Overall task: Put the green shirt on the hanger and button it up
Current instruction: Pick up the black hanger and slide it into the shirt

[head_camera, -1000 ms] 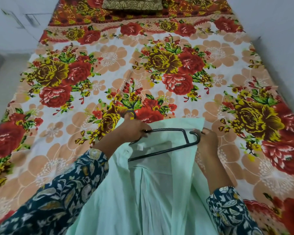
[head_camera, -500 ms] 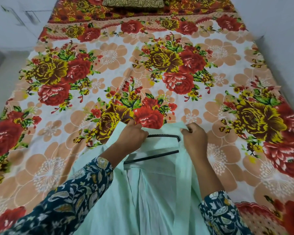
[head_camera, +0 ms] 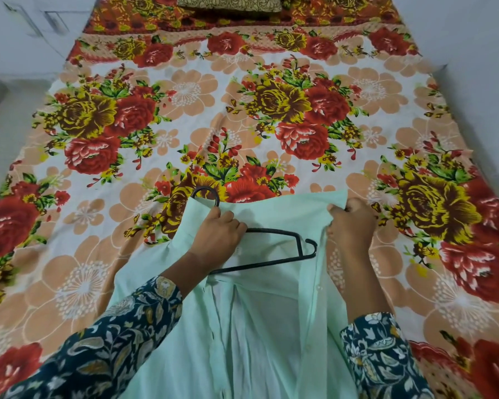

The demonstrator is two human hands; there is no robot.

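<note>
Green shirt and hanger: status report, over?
Left hand on black hanger inside green shirt. Right hand gripping shirt shoulder. Unbuttoned. Nothing in the way.

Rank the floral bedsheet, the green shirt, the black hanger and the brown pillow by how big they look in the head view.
1. Floral bedsheet, fills most of the view.
2. Green shirt, close to the camera, so it looms.
3. Black hanger and brown pillow: unsure. The pillow is far off and cut by the frame's top edge, the hanger partly hidden.

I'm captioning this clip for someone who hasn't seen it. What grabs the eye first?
The loud floral bedsheet fills nearly the whole view. Near the bottom centre, a pale green shirt lies open on it with a black hanger inside; the left hand rests on the hanger, the right hand pinches the shirt's shoulder.
</note>
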